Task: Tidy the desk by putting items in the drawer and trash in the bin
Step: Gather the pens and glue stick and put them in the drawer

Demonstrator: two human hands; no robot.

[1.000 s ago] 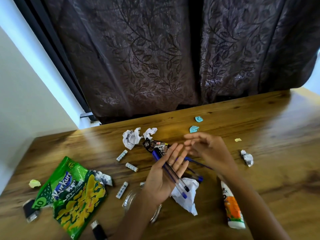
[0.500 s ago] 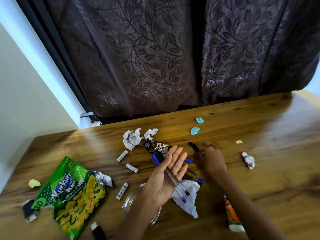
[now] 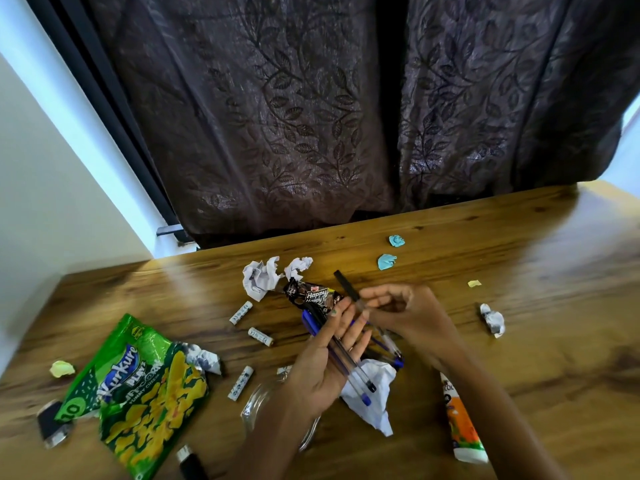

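My left hand (image 3: 325, 355) is palm up over the desk with straight fingers, and two pens (image 3: 349, 372) lie across it, one blue-capped and one black-capped. My right hand (image 3: 405, 310) pinches a black pen (image 3: 347, 286) and holds it at my left fingertips. More pens (image 3: 389, 346) lie on the wooden desk (image 3: 519, 341) under my hands. White crumpled paper (image 3: 372, 393) sits just below them, and a dark Happy Happy wrapper (image 3: 313, 296) lies beyond my left fingers.
A green Kurkure bag (image 3: 138, 393) lies at the left with several batteries (image 3: 260, 336) near it. Crumpled papers (image 3: 263, 277), blue scraps (image 3: 386, 261), yellow scraps (image 3: 61, 368), a glue tube (image 3: 462, 424) and a clear glass dish (image 3: 256, 407) dot the desk. A dark curtain (image 3: 311, 116) hangs behind.
My right hand picked a black pen off the desk and brought it back to my left fingertips. My left hand kept its pens and barely moved.
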